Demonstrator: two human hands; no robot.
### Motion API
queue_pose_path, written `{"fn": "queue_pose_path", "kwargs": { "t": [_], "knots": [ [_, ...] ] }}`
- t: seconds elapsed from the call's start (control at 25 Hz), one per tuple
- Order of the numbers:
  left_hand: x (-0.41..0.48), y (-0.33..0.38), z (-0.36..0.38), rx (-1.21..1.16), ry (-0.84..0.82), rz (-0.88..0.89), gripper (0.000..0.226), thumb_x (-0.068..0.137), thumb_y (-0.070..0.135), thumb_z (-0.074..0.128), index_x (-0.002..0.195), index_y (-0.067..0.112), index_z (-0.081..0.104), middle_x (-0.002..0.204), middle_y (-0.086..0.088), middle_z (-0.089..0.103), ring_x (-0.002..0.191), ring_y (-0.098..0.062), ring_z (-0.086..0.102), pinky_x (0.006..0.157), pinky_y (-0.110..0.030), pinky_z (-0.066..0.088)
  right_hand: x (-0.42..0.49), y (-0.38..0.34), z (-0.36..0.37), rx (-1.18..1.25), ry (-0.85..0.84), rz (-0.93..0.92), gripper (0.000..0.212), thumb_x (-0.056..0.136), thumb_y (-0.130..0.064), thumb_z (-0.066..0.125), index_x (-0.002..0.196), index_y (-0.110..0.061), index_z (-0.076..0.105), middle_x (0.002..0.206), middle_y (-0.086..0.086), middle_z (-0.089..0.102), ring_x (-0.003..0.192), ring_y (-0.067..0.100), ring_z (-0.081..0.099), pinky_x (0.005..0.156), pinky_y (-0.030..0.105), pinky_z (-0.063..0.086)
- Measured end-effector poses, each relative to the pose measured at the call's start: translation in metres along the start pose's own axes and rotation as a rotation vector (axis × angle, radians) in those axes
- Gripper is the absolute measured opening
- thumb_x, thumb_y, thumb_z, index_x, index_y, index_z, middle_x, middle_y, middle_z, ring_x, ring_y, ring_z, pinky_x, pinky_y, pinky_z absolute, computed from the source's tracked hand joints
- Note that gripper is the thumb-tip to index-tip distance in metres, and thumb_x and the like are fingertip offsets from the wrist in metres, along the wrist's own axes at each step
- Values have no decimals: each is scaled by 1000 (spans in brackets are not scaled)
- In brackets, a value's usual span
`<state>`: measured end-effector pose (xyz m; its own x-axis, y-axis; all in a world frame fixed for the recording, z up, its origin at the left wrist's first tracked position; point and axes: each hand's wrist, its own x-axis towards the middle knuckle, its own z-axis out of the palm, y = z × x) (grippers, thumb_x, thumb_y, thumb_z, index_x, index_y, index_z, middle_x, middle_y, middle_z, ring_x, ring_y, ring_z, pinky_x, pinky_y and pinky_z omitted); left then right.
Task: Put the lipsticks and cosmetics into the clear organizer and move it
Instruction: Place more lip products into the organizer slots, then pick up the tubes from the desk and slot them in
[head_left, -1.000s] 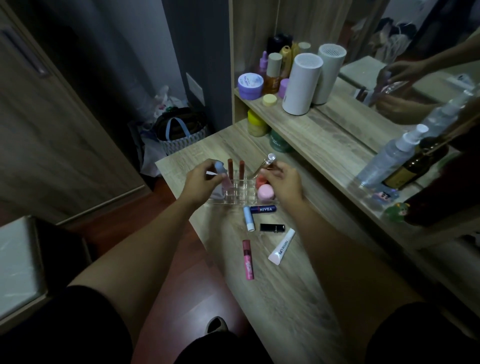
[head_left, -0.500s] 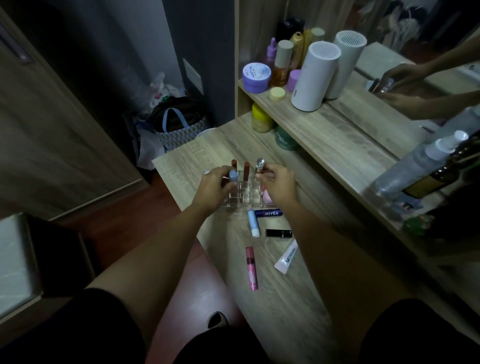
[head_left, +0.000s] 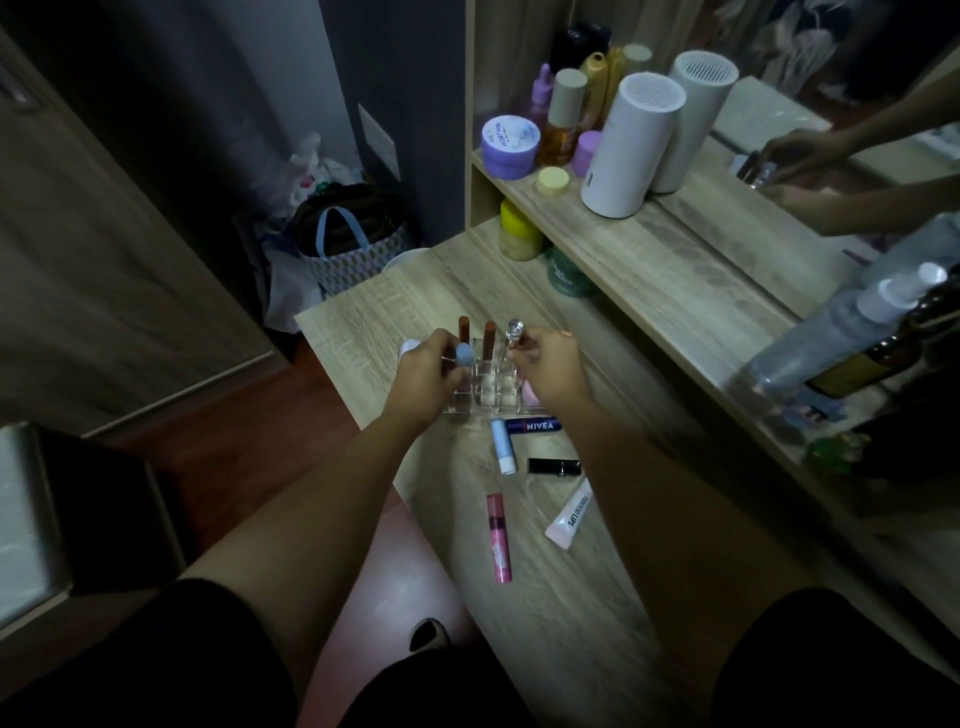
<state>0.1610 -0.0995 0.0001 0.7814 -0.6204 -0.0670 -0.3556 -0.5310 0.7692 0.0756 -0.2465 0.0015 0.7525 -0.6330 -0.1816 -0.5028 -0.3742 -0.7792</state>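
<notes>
The clear organizer sits on the wooden table, with two brown lipsticks upright in its back row. My left hand grips a light-blue capped tube over the organizer's left cells. My right hand holds a silver-capped tube upright over the right cells. A pink round item shows under my right hand. Nearer me lie a light-blue lip balm, a dark-blue NIVEA stick, a black lipstick, a pink tube and a white tube.
A raised shelf at the right carries a white cylinder, a purple jar, bottles and a clear spray bottle; a mirror stands behind it. A yellow-lidded jar and green jar stand under the shelf. A bag sits on the floor.
My right hand has brought the silver-capped tube from a tilt to upright over the organizer. My left hand's blue tube has moved down toward the left cells.
</notes>
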Motion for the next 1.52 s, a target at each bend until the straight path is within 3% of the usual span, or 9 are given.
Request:
{"fn": "queue_pose_path", "kwargs": {
  "t": [0.16, 0.36, 0.48, 0.64, 0.76, 1.04, 1.16, 1.4, 1.52],
  "knots": [
    [1, -1, 0, -27, -18, -29, 24, 81, 9, 68, 101, 5, 57, 107, -19, 63, 91, -24, 67, 77, -29, 56, 0, -5, 1, -38, 7, -7, 31, 86, -5, 64, 118, -5, 63, 107, 13, 70, 97, 19, 66, 91, 35, 54],
    [-4, -1, -6, -102, -31, -89, 38, 79, 15, 72, 112, 9, 53, 116, -20, 58, 97, -24, 66, 82, -40, 59, -6, -4, -4, -69, 40, -15, 36, 87, -1, 60, 123, -6, 58, 109, 12, 69, 98, 19, 66, 83, 22, 50],
    [-11, 4, -10, -109, 1, -93, 42, 79, 12, 71, 116, 8, 52, 117, -19, 58, 96, -22, 65, 73, -35, 59, -12, -6, -11, -43, 58, -4, 44, 88, 0, 60, 131, -4, 52, 119, 13, 66, 102, 19, 65, 86, 19, 43],
    [-33, 16, -11, -110, 65, -88, 33, 82, 11, 69, 111, 8, 55, 110, -15, 62, 83, -16, 63, 59, -18, 50, -34, -6, -23, -2, 133, -32, 39, 87, -3, 62, 125, -6, 57, 118, 12, 66, 96, 12, 60, 90, 24, 47],
    [-60, 15, -4, -28, 87, -74, 17, 83, 14, 67, 97, 6, 61, 97, -13, 69, 78, -20, 64, 68, -27, 49, -61, 13, -32, -33, 139, -97, 24, 85, -8, 65, 109, -8, 67, 106, 13, 71, 83, 12, 61, 78, 26, 51],
    [-127, -1, 46, 78, -143, -190, 28, 78, 28, 74, 87, 4, 63, 91, -17, 71, 87, -32, 65, 75, -33, 48, -124, 93, -43, -575, -327, -356, 24, 86, -4, 55, 104, -8, 71, 111, 10, 70, 106, 26, 62, 92, 28, 44],
    [-138, 2, 64, 85, -127, -310, 40, 76, 37, 75, 93, 4, 59, 97, -17, 69, 92, -32, 63, 77, -36, 49, -126, 95, -42, -662, -369, -383, 30, 88, -10, 54, 115, -13, 67, 121, 6, 66, 115, 23, 56, 100, 30, 42],
    [-137, 5, 75, 107, -128, -438, 47, 71, 25, 78, 106, 3, 55, 110, -19, 65, 102, -33, 60, 81, -37, 49, -126, 86, -38, -863, -432, -377, 31, 90, -30, 56, 120, -24, 63, 120, 6, 63, 113, 24, 55, 90, 34, 42],
    [-132, 5, 60, -53, -148, -504, 52, 65, 25, 84, 105, 5, 59, 101, -13, 65, 95, -27, 63, 82, -35, 53, -125, 87, -36, -711, -482, -225, 26, 88, -25, 61, 112, -15, 66, 110, 9, 63, 100, 24, 58, 82, 32, 44]
  ]
}}
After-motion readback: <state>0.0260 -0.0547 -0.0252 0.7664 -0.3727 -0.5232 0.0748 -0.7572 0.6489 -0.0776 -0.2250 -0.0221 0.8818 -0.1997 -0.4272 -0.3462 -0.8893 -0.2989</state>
